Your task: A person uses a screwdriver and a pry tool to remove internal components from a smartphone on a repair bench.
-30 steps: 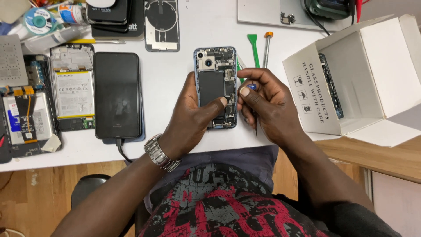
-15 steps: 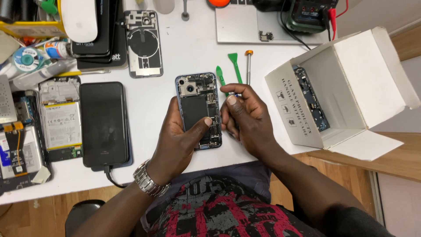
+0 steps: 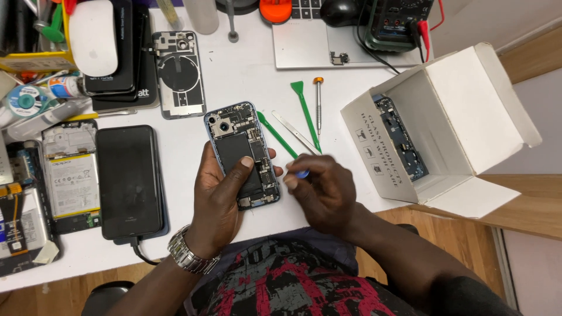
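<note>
My left hand (image 3: 219, 196) grips an opened smartphone (image 3: 241, 152) with its battery and circuit boards exposed, my thumb lying across the battery. It is held just above the white table (image 3: 246, 70). Beside the phone's right edge, my right hand (image 3: 321, 190) pinches a small blue-tipped tool (image 3: 301, 174), its fingers curled around it. Two green plastic pry tools (image 3: 304, 111), a metal spudger (image 3: 295, 133) and an orange-capped screwdriver (image 3: 318, 102) lie on the table just beyond my right hand.
An open white cardboard box (image 3: 451, 117) holding a circuit part stands at right. A black phone (image 3: 129, 178) on a cable, opened phones (image 3: 70, 175), a detached back cover (image 3: 178, 73), a white mouse (image 3: 93, 35), a laptop (image 3: 328, 41) and a multimeter (image 3: 398, 20) surround the work area.
The view has shifted, so the phone and hands sit lower and further left in the picture. My right hand has drawn slightly away from the phone's right edge.
</note>
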